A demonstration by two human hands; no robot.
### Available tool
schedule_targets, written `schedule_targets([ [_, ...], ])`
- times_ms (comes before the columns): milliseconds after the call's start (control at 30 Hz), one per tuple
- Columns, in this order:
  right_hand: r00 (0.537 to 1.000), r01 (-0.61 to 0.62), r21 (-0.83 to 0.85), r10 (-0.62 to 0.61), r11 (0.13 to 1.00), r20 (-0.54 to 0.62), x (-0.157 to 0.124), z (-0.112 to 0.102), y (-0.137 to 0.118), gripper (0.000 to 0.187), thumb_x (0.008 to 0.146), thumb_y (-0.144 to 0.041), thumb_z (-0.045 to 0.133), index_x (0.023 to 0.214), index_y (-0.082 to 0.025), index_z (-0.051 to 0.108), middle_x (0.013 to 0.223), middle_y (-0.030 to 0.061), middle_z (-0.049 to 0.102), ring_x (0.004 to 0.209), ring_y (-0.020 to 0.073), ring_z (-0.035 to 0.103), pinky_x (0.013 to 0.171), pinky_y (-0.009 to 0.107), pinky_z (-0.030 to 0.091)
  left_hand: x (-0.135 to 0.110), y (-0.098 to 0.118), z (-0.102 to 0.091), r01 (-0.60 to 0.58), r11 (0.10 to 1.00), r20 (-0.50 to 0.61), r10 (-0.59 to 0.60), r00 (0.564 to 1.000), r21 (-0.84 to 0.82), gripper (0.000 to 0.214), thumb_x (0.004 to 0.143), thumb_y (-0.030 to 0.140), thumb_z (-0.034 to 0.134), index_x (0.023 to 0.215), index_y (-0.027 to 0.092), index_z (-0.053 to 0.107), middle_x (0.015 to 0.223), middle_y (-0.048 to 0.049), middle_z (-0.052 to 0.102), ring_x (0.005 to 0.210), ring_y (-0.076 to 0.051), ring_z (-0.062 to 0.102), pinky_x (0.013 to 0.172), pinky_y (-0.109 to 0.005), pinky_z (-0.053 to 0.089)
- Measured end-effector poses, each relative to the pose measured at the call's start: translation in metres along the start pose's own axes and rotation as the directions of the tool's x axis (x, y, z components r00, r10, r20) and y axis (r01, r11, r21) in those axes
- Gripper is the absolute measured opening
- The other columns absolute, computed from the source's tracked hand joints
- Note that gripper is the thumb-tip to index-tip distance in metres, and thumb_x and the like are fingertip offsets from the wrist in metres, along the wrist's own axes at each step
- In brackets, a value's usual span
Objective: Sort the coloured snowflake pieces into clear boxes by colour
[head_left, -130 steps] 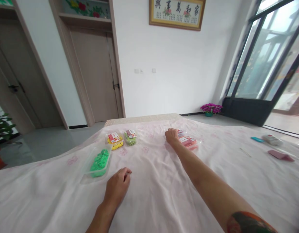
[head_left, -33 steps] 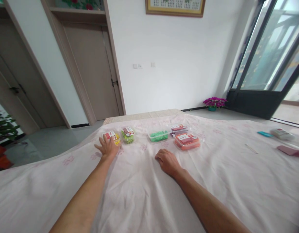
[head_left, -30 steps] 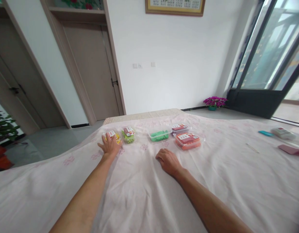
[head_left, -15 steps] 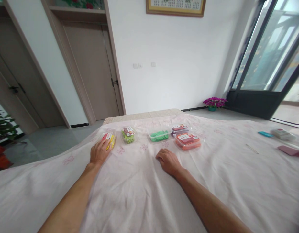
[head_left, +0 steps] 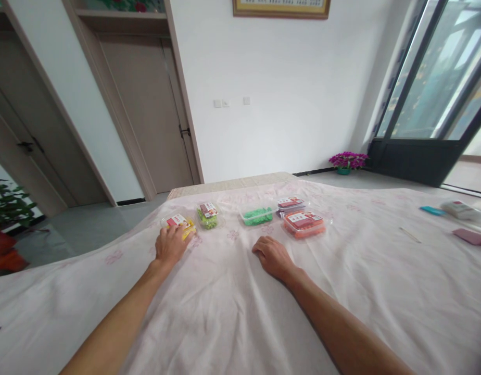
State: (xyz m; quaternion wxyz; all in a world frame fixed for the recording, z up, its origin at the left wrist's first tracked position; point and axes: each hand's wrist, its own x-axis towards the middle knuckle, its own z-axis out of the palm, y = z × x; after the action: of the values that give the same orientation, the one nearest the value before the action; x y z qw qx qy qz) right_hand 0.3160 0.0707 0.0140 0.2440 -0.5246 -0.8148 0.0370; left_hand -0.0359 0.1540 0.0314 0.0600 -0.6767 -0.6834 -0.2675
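Note:
My left hand [head_left: 170, 244] reaches across the white cloth and grips the near side of a clear box of yellow pieces [head_left: 178, 224]. Right of it stand a box of light-green pieces [head_left: 207, 215], an open clear tray of green pieces [head_left: 257, 214], a box of dark red pieces [head_left: 290, 203] and a box of orange pieces [head_left: 304, 224]. My right hand [head_left: 272, 257] rests on the cloth in front of the green tray, fingers curled under, nothing in it.
The white flowered cloth [head_left: 240, 312] covers a wide table. At the far right lie a teal item [head_left: 431, 210], a white packet [head_left: 461, 209] and a dark red flat piece [head_left: 472, 237]. Doors, a wall and a flower pot [head_left: 346, 161] stand beyond.
My left hand reached to the yellow box, closed on it and shifted it slightly toward me. The green tray now sits in the row at centre. My right hand pulled back to rest.

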Motion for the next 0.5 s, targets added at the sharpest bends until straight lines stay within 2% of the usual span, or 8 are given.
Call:
schedule_targets([
  [67,1.0,0.002,0.006,-0.002,1.0,-0.004,0.0,0.0,0.0,0.024,0.086,-0.01,0.05,0.091,-0.02,0.071,0.096,0.0046,0.066,0.095,0.0164,0.056,0.087,0.026,0.039,0.001,0.002,-0.006,-0.045,0.999,0.002,0.045,0.999,-0.011,0.037,0.093,0.05,0.045,0.11,0.029,0.07,0.118,-0.005,0.068,0.115,-0.026,0.056,0.102,-0.039,0.041],
  [100,1.0,0.003,0.009,-0.003,1.0,-0.006,0.0,0.0,0.0,0.024,0.086,-0.01,0.05,0.091,-0.02,0.071,0.096,0.0045,0.066,0.095,0.0164,0.056,0.086,0.026,0.039,0.007,0.0,-0.01,-0.024,1.0,-0.012,0.024,1.0,-0.001,0.04,0.096,0.048,0.039,0.112,0.027,0.069,0.12,-0.0063,0.067,0.114,-0.027,0.056,0.101,-0.04,0.042],
  [200,1.0,0.003,0.009,-0.003,1.0,-0.007,0.0,0.0,0.0,0.024,0.087,-0.01,0.05,0.091,-0.02,0.071,0.096,0.0047,0.066,0.095,0.0165,0.056,0.086,0.026,0.039,0.036,-0.017,-0.022,0.147,0.989,-0.075,-0.146,0.987,0.008,0.046,0.099,0.041,0.034,0.132,0.018,0.056,0.136,-0.014,0.056,0.122,-0.035,0.05,0.099,-0.051,0.042],
  [267,1.0,0.001,0.003,-0.001,1.0,-0.003,0.0,0.0,0.0,0.024,0.087,-0.01,0.05,0.091,-0.02,0.071,0.096,0.0049,0.066,0.096,0.0166,0.056,0.086,0.026,0.039,0.058,-0.032,-0.024,0.199,0.98,-0.024,-0.199,0.98,0.003,0.046,0.098,0.039,0.043,0.132,0.011,0.054,0.133,-0.0177,0.056,0.121,-0.038,0.051,0.097,-0.052,0.044],
  [333,1.0,-0.001,-0.004,0.001,1.0,0.002,0.0,0.0,0.001,0.024,0.087,-0.01,0.05,0.092,-0.02,0.071,0.096,0.0049,0.066,0.096,0.0166,0.056,0.086,0.026,0.039,0.074,-0.044,-0.022,0.221,0.975,0.064,-0.219,0.974,-0.015,0.041,0.094,0.038,0.054,0.125,0.012,0.057,0.127,-0.0128,0.059,0.113,-0.032,0.057,0.093,-0.048,0.05],
  [433,1.0,0.003,-0.009,-0.003,1.0,0.002,0.001,0.001,0.002,0.022,0.086,-0.011,0.052,0.091,-0.02,0.071,0.095,0.0046,0.066,0.096,0.0168,0.056,0.086,0.026,0.039,0.08,-0.056,-0.011,0.247,0.968,0.188,-0.234,0.954,-0.049,0.038,0.092,0.038,0.06,0.123,0.016,0.058,0.123,-0.0073,0.06,0.105,-0.024,0.062,0.088,-0.043,0.055],
  [500,1.0,0.014,-0.002,-0.014,1.0,-0.009,0.001,0.002,0.003,0.021,0.086,-0.011,0.052,0.09,-0.02,0.071,0.094,0.0044,0.066,0.095,0.0167,0.056,0.085,0.026,0.039,0.077,-0.059,-0.004,0.282,0.957,0.222,-0.261,0.939,-0.067,0.037,0.092,0.038,0.059,0.122,0.015,0.058,0.123,-0.0089,0.06,0.106,-0.025,0.061,0.088,-0.044,0.054],
])
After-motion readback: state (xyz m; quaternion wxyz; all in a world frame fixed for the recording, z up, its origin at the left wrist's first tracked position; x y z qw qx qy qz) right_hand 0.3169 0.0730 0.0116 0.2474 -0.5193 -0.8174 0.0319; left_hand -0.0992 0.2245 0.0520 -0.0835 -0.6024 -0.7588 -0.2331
